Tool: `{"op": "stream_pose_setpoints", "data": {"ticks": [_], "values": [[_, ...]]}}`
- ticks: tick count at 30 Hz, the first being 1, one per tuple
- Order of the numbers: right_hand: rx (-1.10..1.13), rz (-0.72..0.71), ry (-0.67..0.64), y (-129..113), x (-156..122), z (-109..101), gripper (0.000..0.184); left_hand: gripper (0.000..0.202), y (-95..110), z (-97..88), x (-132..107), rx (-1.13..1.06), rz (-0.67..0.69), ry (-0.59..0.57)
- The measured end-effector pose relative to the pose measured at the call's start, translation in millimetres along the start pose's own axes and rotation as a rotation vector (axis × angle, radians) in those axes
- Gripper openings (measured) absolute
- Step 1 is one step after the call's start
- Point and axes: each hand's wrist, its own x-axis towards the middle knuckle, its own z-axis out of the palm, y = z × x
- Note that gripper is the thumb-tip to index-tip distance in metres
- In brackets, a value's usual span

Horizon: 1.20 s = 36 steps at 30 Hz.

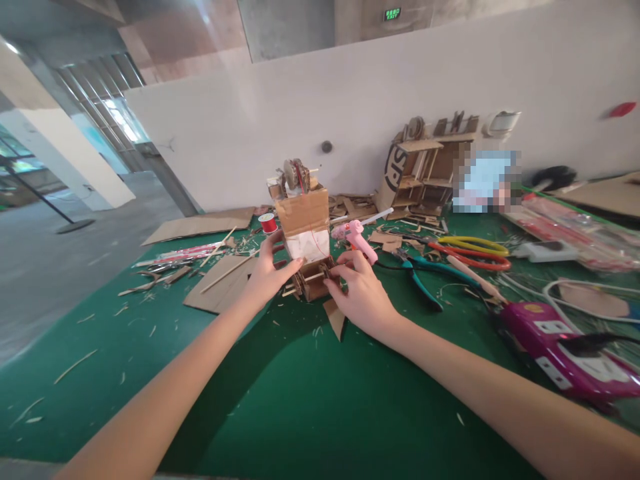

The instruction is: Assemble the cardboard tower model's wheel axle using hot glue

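A tall cardboard model (304, 220) stands on the green table (280, 400), with a spool and red thread on its top and a small wooden mechanism at its base. My left hand (267, 273) grips the base from the left, fingers wrapped toward the mechanism. My right hand (357, 290) holds the base on the right side, fingertips pinching the wooden parts. A pink glue gun (357, 239) lies just behind my right hand.
Red thread spool (269, 223) sits left of the model. Cardboard sheets (223, 287) and sticks lie at left. Teal pliers (423, 277), yellow and red cutters (473, 252), a magenta power strip (565, 350) and a cardboard shelf model (425, 170) are on the right.
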Motion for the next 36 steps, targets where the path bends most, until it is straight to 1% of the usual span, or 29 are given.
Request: {"op": "stream_pose_setpoints", "data": {"ticks": [3, 6, 12, 19, 25, 26, 28, 29, 31, 32, 34, 36], "values": [[0.029, -0.010, 0.010, -1, 0, 1, 0.018, 0.055, -4, -0.1, -2, 0.084, 0.032, 0.028], [0.005, -0.032, 0.000, -3, -1, -1, 0.020, 0.052, -6, 0.1, -4, 0.137, 0.048, 0.029], [-0.015, -0.053, -0.007, -8, -2, -3, 0.022, 0.049, -5, 0.9, -4, 0.151, 0.053, 0.034], [0.065, -0.061, 0.035, -9, -1, 1, 0.022, 0.050, -3, -0.2, -6, 0.161, 0.057, 0.042], [0.117, -0.040, 0.050, -8, 0, 4, 0.019, 0.051, 2, 0.5, -8, 0.165, 0.029, 0.044], [0.120, -0.035, 0.050, -8, 0, 4, 0.019, 0.051, 3, -2.0, -9, 0.152, 0.020, 0.026], [0.124, -0.030, 0.047, -7, 0, 5, 0.019, 0.054, 6, -11.2, -8, 0.118, 0.009, -0.078], [0.125, -0.030, 0.048, -7, -1, 5, 0.019, 0.059, 7, -17.6, -8, 0.106, 0.015, -0.173], [0.127, -0.029, 0.056, -6, -1, 5, 0.018, 0.075, 8, -31.0, -6, 0.133, 0.039, -0.380], [0.128, -0.028, 0.061, -5, -1, 5, 0.018, 0.081, 8, -36.8, -5, 0.167, 0.045, -0.438], [0.132, -0.031, 0.068, -5, -1, 5, 0.018, 0.084, 7, -44.4, -3, 0.211, 0.048, -0.472], [0.142, -0.032, 0.072, -4, -1, 5, 0.018, 0.081, 6, -46.1, -2, 0.220, 0.045, -0.439]]}}
